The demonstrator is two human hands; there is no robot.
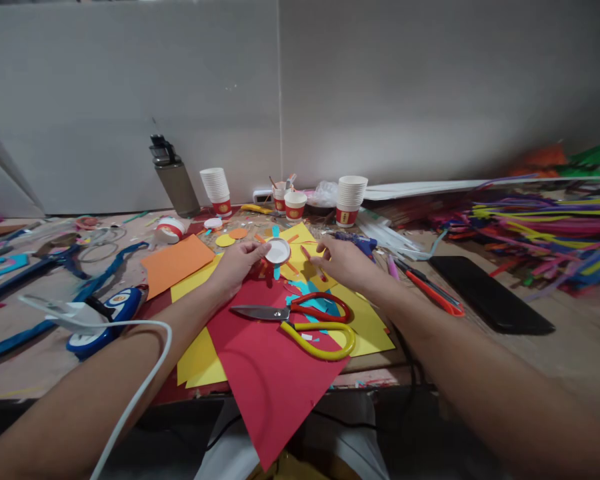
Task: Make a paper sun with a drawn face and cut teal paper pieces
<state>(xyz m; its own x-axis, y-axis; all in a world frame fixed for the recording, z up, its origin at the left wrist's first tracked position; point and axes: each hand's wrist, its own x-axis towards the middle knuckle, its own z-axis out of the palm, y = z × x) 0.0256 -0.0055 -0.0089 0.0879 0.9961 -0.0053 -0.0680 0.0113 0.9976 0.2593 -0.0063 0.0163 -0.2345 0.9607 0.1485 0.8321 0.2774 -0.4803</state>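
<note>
My left hand [240, 267] pinches the edge of a small white round piece with a raised rim [278, 251], possibly a cut paper cup bottom. Orange and light-blue strips stick out around it like rays. My right hand [343, 262] is just to the right, its fingers curled at a narrow orange paper strip [306, 253]; the grip is partly hidden. Below both hands, scissors [265, 313] with one red and one yellow handle lie on a red paper sheet [275, 393]. Blue paper scraps [310, 293] lie beneath the handles, over yellow paper [370, 327].
Stacked paper cups [215, 190] and another stack [351, 200] stand along the wall beside a bottle [177, 183]. A black phone [490, 293], a red cutter [435, 290] and pipe cleaners [545, 233] lie right. A white cable [167, 340] crosses my left forearm near a blue tape dispenser [125, 303].
</note>
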